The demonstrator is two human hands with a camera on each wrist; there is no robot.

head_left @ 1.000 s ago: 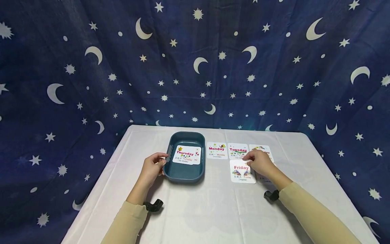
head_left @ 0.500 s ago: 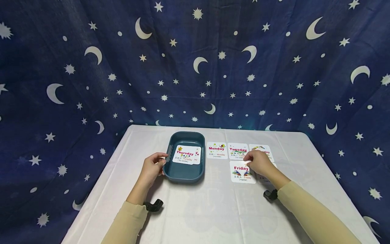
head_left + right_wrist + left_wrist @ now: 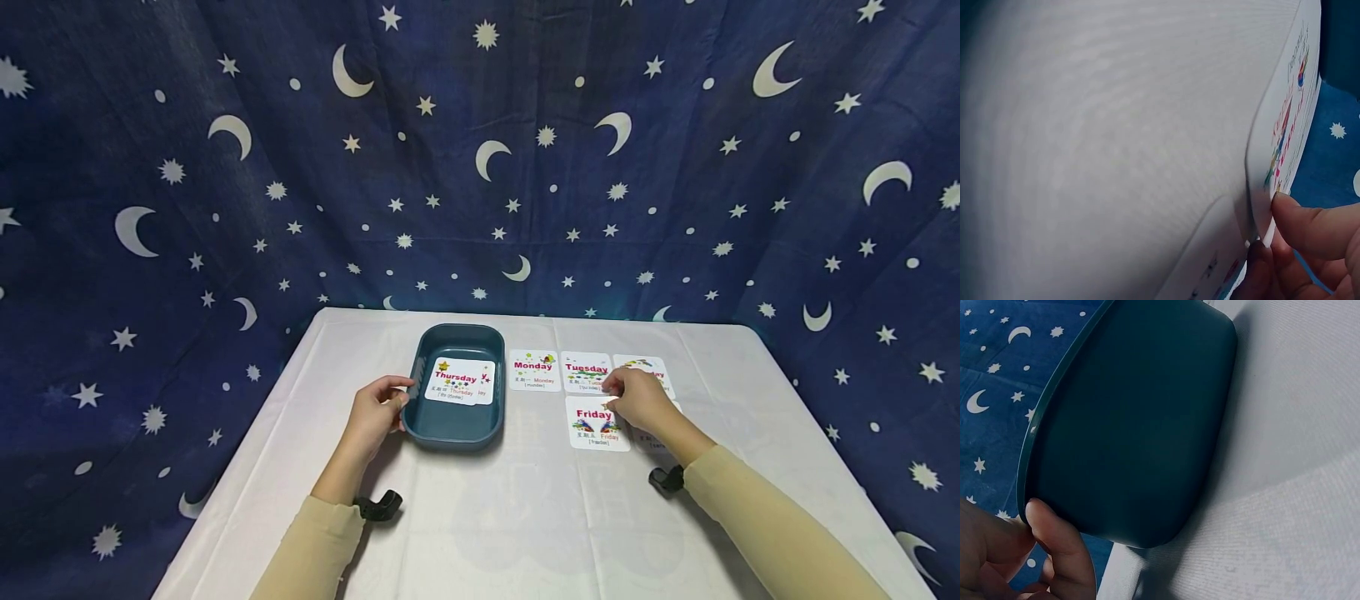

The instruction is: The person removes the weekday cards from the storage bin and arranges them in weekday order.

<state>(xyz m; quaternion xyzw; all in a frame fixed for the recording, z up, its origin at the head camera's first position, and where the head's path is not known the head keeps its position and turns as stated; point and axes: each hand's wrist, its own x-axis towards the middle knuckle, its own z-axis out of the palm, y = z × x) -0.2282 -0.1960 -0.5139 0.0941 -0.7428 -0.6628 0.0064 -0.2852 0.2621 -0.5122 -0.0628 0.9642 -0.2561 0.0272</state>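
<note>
My left hand (image 3: 375,410) pinches the left rim of a dark teal plastic tray (image 3: 453,442); the left wrist view shows the thumb against the tray's outer wall (image 3: 1129,425). Inside the tray lies a Thursday card (image 3: 452,390), overlapping another card whose word is mostly covered. With thumb and fingers, my right hand (image 3: 643,398) pinches the upper right corner of a white Friday card (image 3: 592,427). The right wrist view has this card (image 3: 1269,169) edge-on, the thumb on its printed face. One more card (image 3: 1210,250) lies beside it there, partly hidden by the fingers.
A Monday card (image 3: 534,377) and a Tuesday card (image 3: 583,368) lie in a row right of the tray. A third card (image 3: 645,364) in that row is half covered by my right hand. White cloth (image 3: 510,525) covers the table; a starry curtain (image 3: 420,183) hangs behind.
The Friday card's top edge has shifted very slightly toward me, with my right hand on its corner. My left hand and the tray stay where they were.
</note>
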